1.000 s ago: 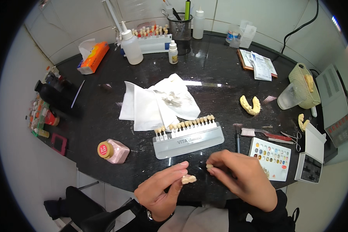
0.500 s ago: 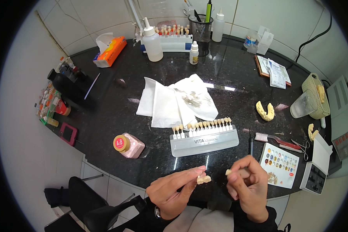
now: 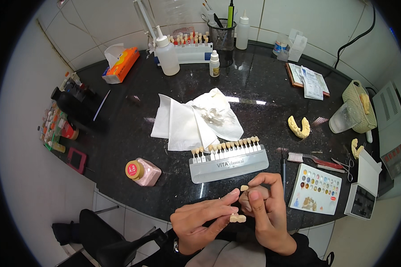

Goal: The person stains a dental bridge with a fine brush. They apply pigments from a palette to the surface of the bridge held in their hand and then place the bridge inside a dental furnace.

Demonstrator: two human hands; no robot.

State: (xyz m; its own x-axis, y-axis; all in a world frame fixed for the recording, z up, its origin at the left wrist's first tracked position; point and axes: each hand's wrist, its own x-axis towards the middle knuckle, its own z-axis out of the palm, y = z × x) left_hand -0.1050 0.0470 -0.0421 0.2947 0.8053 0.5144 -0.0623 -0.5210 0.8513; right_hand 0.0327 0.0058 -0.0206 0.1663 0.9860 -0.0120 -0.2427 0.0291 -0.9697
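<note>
Your speckled black curved tabletop (image 3: pixel 124 133) looks like glossy polished stone. Your small two-lobed cream dental piece (image 3: pixel 238 218) looks smooth, your long grey rack (image 3: pixel 229 170) like smooth plastic, your yellow horseshoe-shaped model (image 3: pixel 299 134) like matt plaster. The white rumpled sheets (image 3: pixel 181 127) look like soft paper.

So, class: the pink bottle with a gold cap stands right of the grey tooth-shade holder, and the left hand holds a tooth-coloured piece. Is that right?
Not quite: the head view shows the pink bottle standing left of the grey tooth-shade holder, not right of it. The rest is correct: the left hand holds a tooth-coloured piece.
</note>
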